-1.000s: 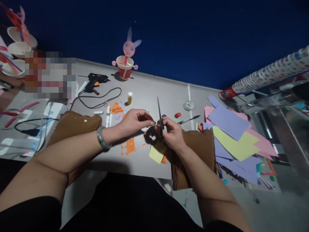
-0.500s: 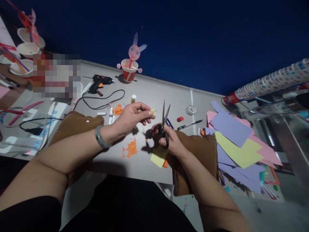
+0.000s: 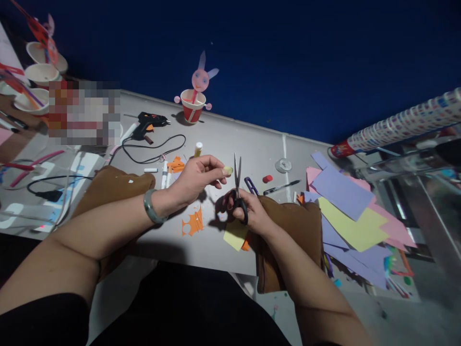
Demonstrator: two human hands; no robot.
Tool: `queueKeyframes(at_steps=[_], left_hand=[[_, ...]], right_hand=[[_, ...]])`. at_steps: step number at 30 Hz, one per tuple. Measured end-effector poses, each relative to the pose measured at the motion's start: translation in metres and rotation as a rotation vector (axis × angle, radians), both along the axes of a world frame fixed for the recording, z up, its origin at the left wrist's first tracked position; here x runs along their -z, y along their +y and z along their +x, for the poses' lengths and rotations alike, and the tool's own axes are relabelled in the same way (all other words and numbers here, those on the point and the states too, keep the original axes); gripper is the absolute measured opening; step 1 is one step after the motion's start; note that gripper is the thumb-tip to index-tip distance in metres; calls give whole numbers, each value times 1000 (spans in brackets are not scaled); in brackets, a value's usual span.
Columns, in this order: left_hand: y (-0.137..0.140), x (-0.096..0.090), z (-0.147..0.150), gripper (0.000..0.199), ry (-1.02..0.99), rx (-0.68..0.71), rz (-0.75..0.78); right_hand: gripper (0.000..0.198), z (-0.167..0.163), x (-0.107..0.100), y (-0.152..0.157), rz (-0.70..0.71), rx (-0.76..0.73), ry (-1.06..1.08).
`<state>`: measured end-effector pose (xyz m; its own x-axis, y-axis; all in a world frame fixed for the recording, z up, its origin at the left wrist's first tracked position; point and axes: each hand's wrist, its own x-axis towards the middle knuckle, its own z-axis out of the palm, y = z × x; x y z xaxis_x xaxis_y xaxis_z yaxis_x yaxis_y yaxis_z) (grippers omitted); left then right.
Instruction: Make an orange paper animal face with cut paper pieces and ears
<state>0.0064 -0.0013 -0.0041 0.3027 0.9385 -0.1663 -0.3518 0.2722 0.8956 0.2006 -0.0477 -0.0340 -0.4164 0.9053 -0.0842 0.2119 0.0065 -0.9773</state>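
Between thumb and fingers, my left hand (image 3: pixel 201 174) pinches a small yellow paper piece (image 3: pixel 228 170). My right hand (image 3: pixel 250 209) grips black-handled scissors (image 3: pixel 238 180), blades pointing up and slightly parted, just right of the paper and apart from it. Below my right hand lies a yellow paper sheet (image 3: pixel 235 236), with a bit of orange paper under its edge. Orange paper scrap (image 3: pixel 193 223) with a round hole rests on the table between my forearms. A purple-handled tool (image 3: pixel 251 186) lies just beyond my right hand, partly hidden.
A glue gun (image 3: pixel 149 124) with its cord and a rabbit-faced paper cup (image 3: pixel 192 105) stand at the back. Markers (image 3: pixel 164 174) lie left of my hands. At right are a pen (image 3: pixel 281 187), a tape roll (image 3: pixel 283 165), coloured paper sheets (image 3: pixel 342 192) and a long cup stack (image 3: pixel 403 122).
My right hand has moved the scissors left, closer to the yellow paper piece, and the blades have closed a little. My left hand has stayed nearly in place, turning the piece slightly.
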Motion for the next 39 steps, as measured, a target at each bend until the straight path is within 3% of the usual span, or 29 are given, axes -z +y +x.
queueKeyframes(at_steps=[39], left_hand=[[-2,4,3,18,-26,27,-105]], right_hand=[[61,0,5,4,130,15,-100]])
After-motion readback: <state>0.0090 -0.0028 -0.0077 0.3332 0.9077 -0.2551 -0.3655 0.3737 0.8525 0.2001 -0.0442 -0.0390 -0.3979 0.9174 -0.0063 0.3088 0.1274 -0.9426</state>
